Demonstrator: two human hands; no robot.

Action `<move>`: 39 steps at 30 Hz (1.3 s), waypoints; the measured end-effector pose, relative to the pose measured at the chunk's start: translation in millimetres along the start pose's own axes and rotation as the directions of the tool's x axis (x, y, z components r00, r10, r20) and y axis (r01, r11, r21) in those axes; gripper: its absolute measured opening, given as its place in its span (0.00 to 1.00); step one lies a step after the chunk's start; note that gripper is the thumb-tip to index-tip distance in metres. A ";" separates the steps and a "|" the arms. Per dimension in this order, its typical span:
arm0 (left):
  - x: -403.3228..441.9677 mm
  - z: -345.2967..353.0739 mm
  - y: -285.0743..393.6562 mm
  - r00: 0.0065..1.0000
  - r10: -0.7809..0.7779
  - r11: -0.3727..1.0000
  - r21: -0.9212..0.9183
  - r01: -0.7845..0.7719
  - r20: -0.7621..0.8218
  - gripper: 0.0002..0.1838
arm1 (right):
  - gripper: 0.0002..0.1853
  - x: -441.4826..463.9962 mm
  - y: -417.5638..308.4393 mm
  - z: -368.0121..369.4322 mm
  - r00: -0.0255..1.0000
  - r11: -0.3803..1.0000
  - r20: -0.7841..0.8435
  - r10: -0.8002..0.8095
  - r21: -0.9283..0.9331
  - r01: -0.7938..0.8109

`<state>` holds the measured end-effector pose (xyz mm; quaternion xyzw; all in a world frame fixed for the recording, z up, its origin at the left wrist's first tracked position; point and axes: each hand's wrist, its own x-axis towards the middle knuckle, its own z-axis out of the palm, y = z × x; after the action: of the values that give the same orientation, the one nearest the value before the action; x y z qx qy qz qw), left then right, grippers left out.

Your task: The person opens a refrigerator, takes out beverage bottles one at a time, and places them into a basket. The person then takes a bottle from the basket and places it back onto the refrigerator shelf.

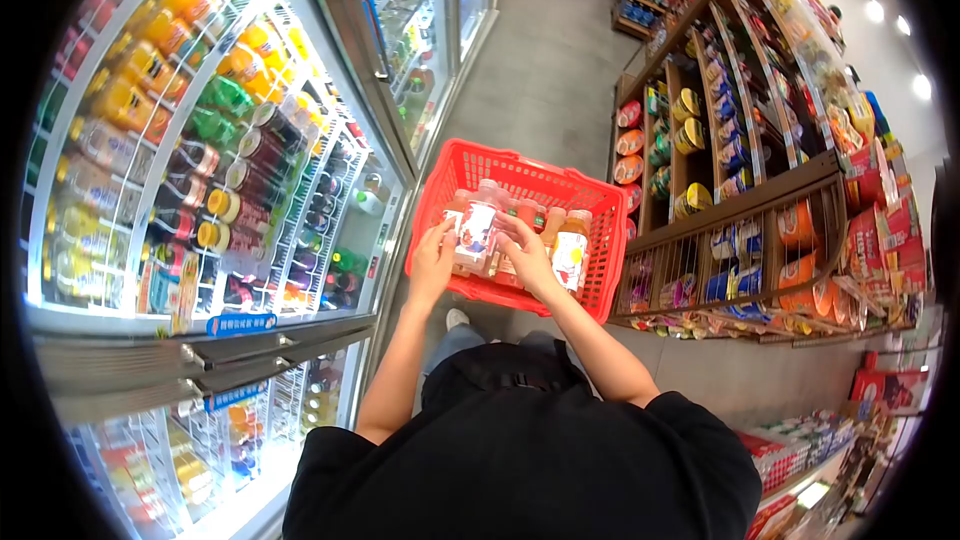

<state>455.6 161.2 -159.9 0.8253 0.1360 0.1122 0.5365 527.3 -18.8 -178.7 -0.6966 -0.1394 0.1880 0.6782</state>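
On your left, a tall glass-and-steel drinks cooler [110,370], outside the step. Next, your left hand [433,258]: fingers bent at the near-left side of the clear plastic bottle with a white printed label [478,223]. Can't tell if they pinch it or only rest there. That bottle sits between your two hands, over the red slotted plastic basket [602,275], leaning, cap end away from you. Your right hand [528,258] has fingers spread at its right side; pressure can't be told either. For good control, support the body from both sides, below the cap, without squeezing the thin-looking wall; tilt slowly, and watch for knocks against the orange-brown bottle with a white-and-yellow label [571,252], just right of your right fingers. Far right: brown wood-and-wire shelving rack [735,205], apart from the basket work.
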 end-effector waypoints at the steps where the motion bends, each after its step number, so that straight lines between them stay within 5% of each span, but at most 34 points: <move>1: -5.0 -3.6 3.5 0.999 0.014 1.000 0.010 -0.014 -0.032 0.19 | 0.23 -1.7 -5.0 -1.2 1.000 1.000 0.023 -0.008 -0.001 0.008; 3: -14.3 1.9 -2.0 0.984 0.103 0.995 0.029 -0.100 -0.146 0.20 | 0.22 -7.3 -17.5 -6.9 0.994 0.985 0.110 -0.013 0.170 -0.006; 5: -30.9 0.6 18.9 0.973 -0.034 0.981 -0.194 -0.011 -0.230 0.21 | 0.21 -12.3 -30.6 -14.0 0.981 0.979 0.191 -0.023 0.203 -0.016; 10: -79.6 11.5 31.0 0.905 -0.075 0.944 -0.322 -0.071 -0.419 0.23 | 0.23 -28.3 -52.6 -24.5 0.918 0.962 0.391 -0.070 0.271 -0.042; 23: -249.3 -49.1 72.9 0.523 -0.119 0.986 -0.164 -0.042 -0.844 0.26 | 0.23 -88.2 -76.8 76.9 0.732 0.913 0.651 -0.199 0.394 -0.102; 32: -329.6 -95.3 39.3 0.262 -0.197 0.965 -0.234 -0.115 -0.945 0.23 | 0.24 -134.4 -90.8 165.5 0.511 0.929 0.838 -0.192 0.323 -0.180; 39: -316.8 -202.4 15.9 0.252 -0.183 0.980 -0.198 -0.033 -0.950 0.29 | 0.25 -135.6 -100.6 211.3 0.451 0.952 0.876 -0.167 0.262 -0.157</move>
<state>93.2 218.9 -77.0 0.5265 0.4636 0.5776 0.4174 317.3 113.0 -70.4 -0.3797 -0.4450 0.5418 0.6035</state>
